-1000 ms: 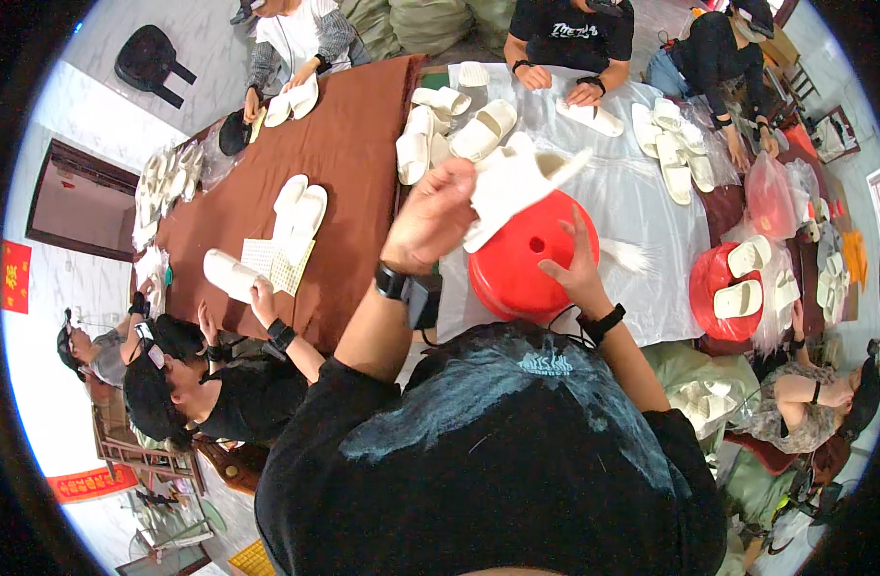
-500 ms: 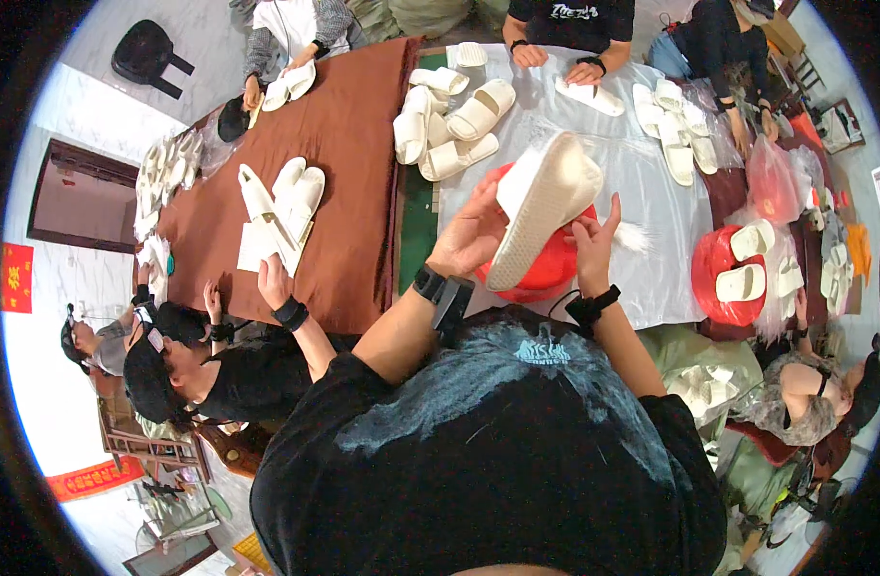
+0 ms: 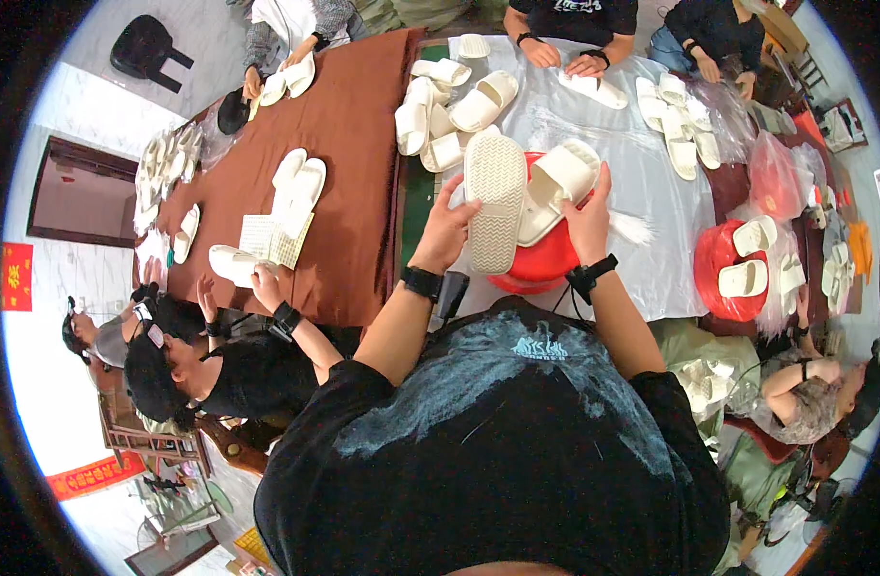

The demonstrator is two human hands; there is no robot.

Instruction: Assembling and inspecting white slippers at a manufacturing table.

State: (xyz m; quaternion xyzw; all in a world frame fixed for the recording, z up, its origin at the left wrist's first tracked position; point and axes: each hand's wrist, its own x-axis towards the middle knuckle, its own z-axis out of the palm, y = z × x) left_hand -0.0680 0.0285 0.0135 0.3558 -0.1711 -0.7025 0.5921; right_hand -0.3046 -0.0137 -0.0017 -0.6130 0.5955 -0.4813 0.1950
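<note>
Here, toward the left, a co-worker's hand covers the near end of a slipper on the brown cloth. In the middle, a pile of slippers is partly hidden behind the one held up in front. The left hand grasps that left slipper by its left edge, thumb over the sole, which faces the camera; the strap and the fingertips behind it are out of sight. Under both slippers, a red stool shows only in part. The right slipper, strap side up, has its left edge overlapped by the other one. The right hand grips its right side, thumb near the strap, index finger along the outer edge; the remaining fingers are hard to make out.
</note>
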